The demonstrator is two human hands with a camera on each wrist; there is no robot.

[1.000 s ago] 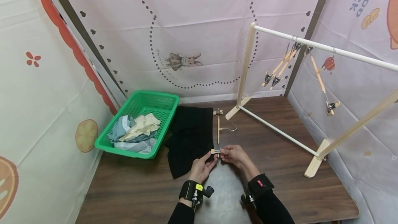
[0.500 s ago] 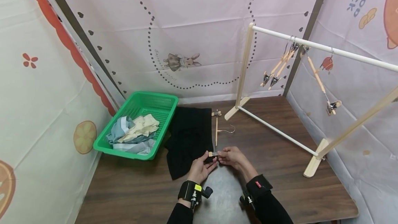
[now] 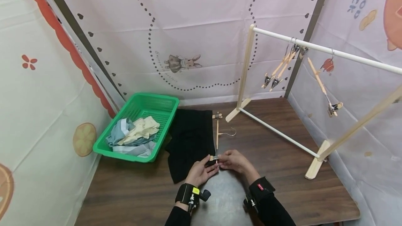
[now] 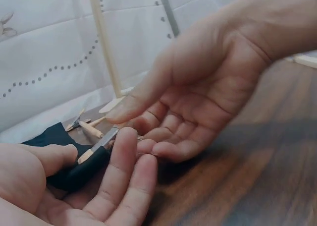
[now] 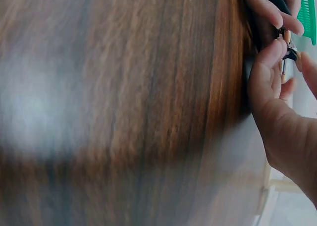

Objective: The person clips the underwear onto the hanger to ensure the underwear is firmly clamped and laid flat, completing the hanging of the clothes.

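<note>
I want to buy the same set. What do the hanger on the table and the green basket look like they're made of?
The hanger looks like pale unfinished wood with a thin metal wire hook and small metal clips; both hands work at its near clip. The green basket looks like moulded plastic: uniform glossy colour, perforated mesh walls.

The right wall cloth (image 3: 361,16) reads "GOOD LUCK", partly cut off.

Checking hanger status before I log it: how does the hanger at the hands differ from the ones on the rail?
The hanger on the table lies flat beside the black garment; the hangers on the rail hang tilted and bare. The left hand and right hand pinch the table hanger's near clip; nobody touches the rail hangers. All are wooden clip hangers.
</note>
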